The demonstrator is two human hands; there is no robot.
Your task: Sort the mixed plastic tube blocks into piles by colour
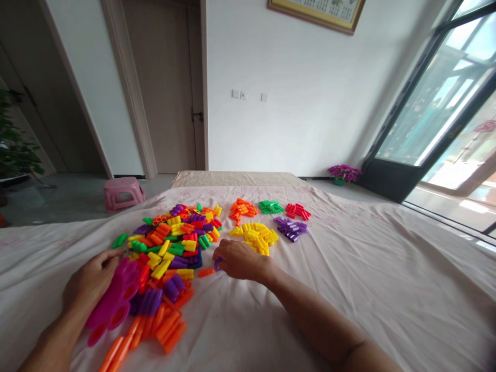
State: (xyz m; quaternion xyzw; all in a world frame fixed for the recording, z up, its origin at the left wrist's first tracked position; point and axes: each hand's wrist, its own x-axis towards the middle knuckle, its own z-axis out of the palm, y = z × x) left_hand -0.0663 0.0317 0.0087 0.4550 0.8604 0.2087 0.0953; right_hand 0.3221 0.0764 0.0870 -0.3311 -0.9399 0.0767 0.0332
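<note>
My right hand [236, 258] is closed on a purple plastic tube block [218, 263], mostly hidden by the fingers, just above the sheet. An orange block [206, 272] lies beside it. At the left, my left hand [91, 279] is curled at the edge of a magenta plastic piece [114, 297] with scalloped sides and round recesses; its far fingers are partly hidden. Against this piece lies a large mixed heap of tube blocks [166, 248] in yellow, orange, green, red and purple. Several orange blocks [170, 330] spread toward me.
Beyond my right hand are single-colour piles: yellow blocks [258, 236], orange blocks [243, 208], green blocks [270, 206], red blocks [298, 211] and purple blocks [290, 228]. A wrinkled pale sheet [368, 279] covers the table. A pink stool [124, 194] stands at the left.
</note>
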